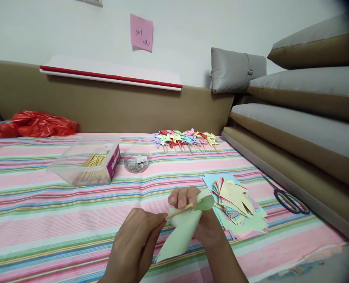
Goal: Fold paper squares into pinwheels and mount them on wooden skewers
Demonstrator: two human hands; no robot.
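Low in the middle of the head view, my left hand [136, 237] pinches a thin wooden stick [178, 212] between thumb and fingers. The stick's far end lies against a pale green paper pinwheel [181, 237], whose blades are curled over. Behind the pinwheel, my right hand [189, 200] is closed round its paper, with the fingers curled near the stick's tip. Whether a pin joins stick and paper is hidden by the fingers. Just right of my right hand lies a pile of cut coloured paper [236, 200].
Scissors [289, 198] lie at the right beside stacked cushions [298, 157]. Several finished pinwheels [186, 139] rest at the back. A clear plastic box [88, 165] with sticks and a round tub [136, 162] of small metal pieces stand left of centre; a red plastic bag [41, 122] lies farther left.
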